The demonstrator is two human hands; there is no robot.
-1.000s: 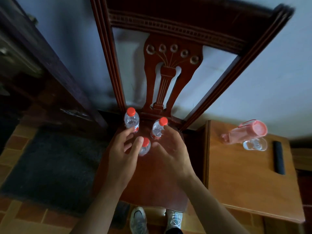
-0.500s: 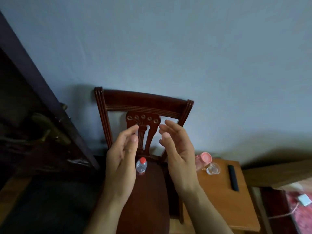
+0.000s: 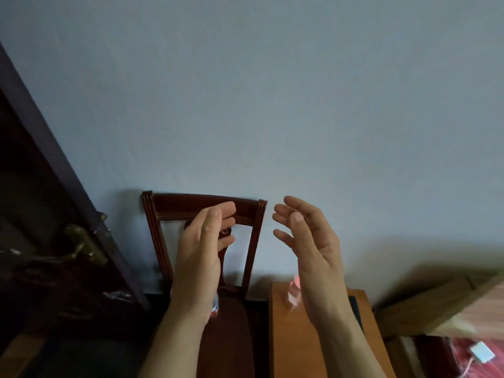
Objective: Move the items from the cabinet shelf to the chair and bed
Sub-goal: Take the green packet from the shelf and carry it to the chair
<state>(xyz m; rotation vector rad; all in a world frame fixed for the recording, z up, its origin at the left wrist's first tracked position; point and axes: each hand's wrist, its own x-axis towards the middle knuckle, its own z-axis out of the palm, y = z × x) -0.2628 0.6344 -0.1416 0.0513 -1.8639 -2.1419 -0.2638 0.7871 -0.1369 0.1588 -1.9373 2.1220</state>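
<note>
both hands are up in front, holding nothing: left hand with fingers loose and nearly straight, right hand relaxed and slightly curled. just past the left wrist a sliver of a bottle peeks out on the chair seat. a blurry pink thing sits on the wooden side table beside the chair. pale wall behind.

This is a room in a home, likely a bedroom. A carved wooden chair stands against a plain painted wall, between a dark door with a brass handle and a small wooden table. A bed with a charger is at the right.
</note>
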